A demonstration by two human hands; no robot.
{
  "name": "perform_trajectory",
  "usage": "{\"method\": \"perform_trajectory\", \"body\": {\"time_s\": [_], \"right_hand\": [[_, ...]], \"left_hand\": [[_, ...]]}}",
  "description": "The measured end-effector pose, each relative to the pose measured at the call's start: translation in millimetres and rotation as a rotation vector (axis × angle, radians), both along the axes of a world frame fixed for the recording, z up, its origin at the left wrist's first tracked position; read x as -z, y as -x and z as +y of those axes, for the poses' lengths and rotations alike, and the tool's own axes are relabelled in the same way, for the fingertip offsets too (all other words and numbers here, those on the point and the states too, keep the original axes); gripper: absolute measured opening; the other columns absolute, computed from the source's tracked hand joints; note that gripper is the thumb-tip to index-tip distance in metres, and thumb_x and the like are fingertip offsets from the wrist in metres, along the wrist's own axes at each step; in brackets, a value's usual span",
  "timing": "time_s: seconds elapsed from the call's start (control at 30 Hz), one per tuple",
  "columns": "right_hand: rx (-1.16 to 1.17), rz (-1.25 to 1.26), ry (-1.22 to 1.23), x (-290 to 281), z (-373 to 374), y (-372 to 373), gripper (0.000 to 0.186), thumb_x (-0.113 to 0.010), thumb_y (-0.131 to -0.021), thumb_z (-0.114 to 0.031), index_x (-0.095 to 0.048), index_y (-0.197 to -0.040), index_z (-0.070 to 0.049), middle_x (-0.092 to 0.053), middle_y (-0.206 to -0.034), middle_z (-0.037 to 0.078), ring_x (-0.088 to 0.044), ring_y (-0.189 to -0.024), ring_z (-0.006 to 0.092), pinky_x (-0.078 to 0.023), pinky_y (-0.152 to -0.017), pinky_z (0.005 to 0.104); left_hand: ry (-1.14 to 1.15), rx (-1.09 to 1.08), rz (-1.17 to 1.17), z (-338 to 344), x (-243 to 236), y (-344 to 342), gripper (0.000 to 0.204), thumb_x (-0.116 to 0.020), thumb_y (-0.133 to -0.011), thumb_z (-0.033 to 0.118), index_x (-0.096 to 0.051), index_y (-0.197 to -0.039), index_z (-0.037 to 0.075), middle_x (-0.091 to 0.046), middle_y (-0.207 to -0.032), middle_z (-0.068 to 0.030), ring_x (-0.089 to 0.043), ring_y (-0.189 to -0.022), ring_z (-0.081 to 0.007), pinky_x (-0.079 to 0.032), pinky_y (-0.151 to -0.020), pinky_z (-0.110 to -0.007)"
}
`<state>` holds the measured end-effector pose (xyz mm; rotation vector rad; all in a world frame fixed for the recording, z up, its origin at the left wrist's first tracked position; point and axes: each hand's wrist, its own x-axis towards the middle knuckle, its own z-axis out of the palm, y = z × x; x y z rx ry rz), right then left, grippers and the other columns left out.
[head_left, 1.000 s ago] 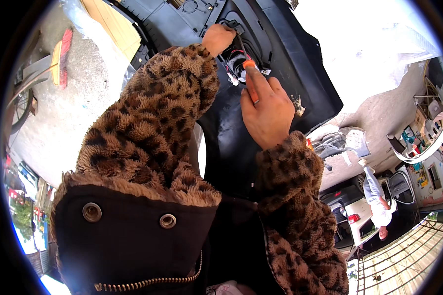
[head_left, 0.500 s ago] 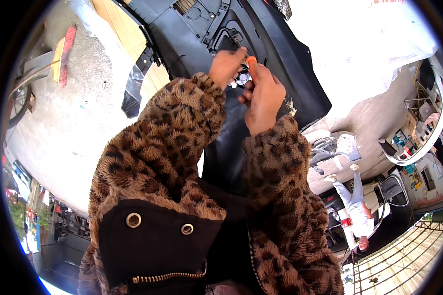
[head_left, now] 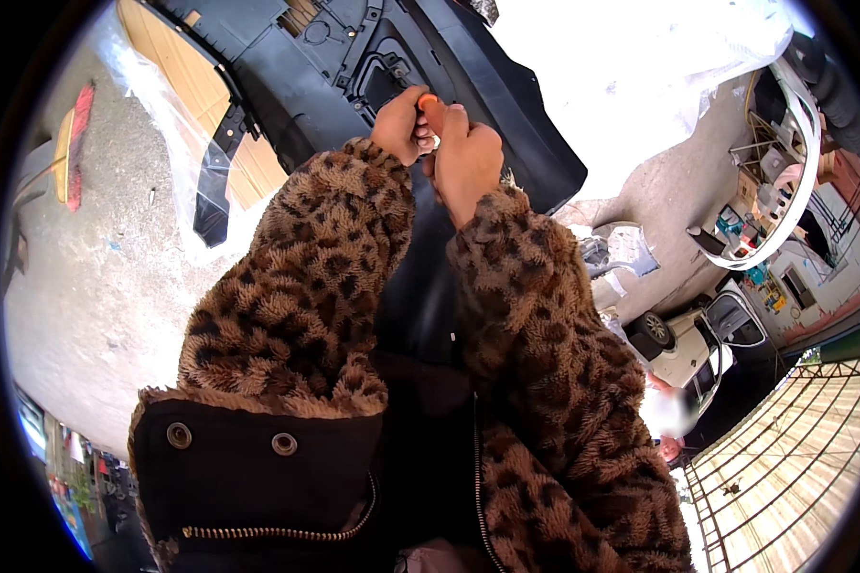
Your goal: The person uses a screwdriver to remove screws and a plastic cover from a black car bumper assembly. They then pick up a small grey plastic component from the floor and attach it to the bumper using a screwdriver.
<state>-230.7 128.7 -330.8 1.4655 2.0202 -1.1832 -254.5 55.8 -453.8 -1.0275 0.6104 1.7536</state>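
A large black moulded plastic panel (head_left: 506,105), like a car body part, lies under both hands. My right hand (head_left: 470,162) is closed around an orange-handled tool (head_left: 432,113); its working end is hidden. Close against it on the left, my left hand (head_left: 396,126) has its fingers curled in by the orange handle. What those fingers pinch is covered, though a small pale bit shows between the two hands. Just beyond my fingers is a recessed, ribbed opening (head_left: 384,72) in the panel.
Cardboard (head_left: 167,57) and clear plastic sheeting (head_left: 139,91) lie left of the panel, white sheeting (head_left: 631,86) right. A broom (head_left: 75,148) is on the floor at far left. At right are a white curved frame (head_left: 801,191), a vehicle (head_left: 683,334) and another person (head_left: 669,420).
My hands have drawn together, and my left fingers now cover the pale, shiny part that showed between them. The whole view has shifted, and the other person is now mostly behind my right sleeve.
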Motion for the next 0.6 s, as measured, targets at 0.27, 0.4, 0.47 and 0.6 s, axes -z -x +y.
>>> {"method": "perform_trajectory", "body": {"time_s": [0.27,0.4,0.47,0.6], "right_hand": [[-0.675,0.353,-0.763,-10,0,-13,0.034,-0.057,-0.086,-0.035,-0.06,-0.089,-0.001,-0.062,-0.065,0.017,-0.063,-0.061,0.0348,-0.049,-0.053,0.0453],[0.022,-0.044,-0.452,13,-14,5,0.038,-0.055,-0.088,-0.035,-0.055,-0.099,0.001,-0.064,-0.074,0.021,-0.064,-0.067,0.0372,-0.052,-0.06,0.0455],[0.406,-0.124,-0.224,13,-19,7,0.041,-0.054,-0.09,-0.037,-0.051,-0.102,0.003,-0.065,-0.081,0.024,-0.064,-0.068,0.0394,-0.052,-0.062,0.0465],[-0.403,-0.001,-0.469,-15,-15,-15,0.034,-0.056,-0.088,-0.027,-0.054,-0.108,0.001,-0.058,-0.09,0.016,-0.06,-0.09,0.0387,-0.051,-0.073,0.0465]], "left_hand": [[-0.082,0.561,1.279,-16,83,-8,0.041,-0.074,-0.072,0.021,-0.053,-0.101,0.003,-0.056,-0.076,-0.0046,-0.054,-0.067,-0.0168,-0.044,-0.061,-0.033],[-0.076,0.423,0.913,-11,80,-14,0.039,-0.071,-0.078,0.026,-0.053,-0.106,0.004,-0.059,-0.083,-0.0075,-0.057,-0.074,-0.0186,-0.046,-0.067,-0.034],[-0.083,0.456,0.821,-22,117,-20,0.037,-0.067,-0.082,0.026,-0.053,-0.107,0.004,-0.059,-0.086,-0.0086,-0.057,-0.076,-0.0196,-0.046,-0.068,-0.035],[-0.023,0.503,0.954,-19,108,-20,0.035,-0.063,-0.085,0.028,-0.053,-0.108,0.004,-0.06,-0.087,-0.0096,-0.058,-0.077,-0.02,-0.047,-0.069,-0.036]]}}
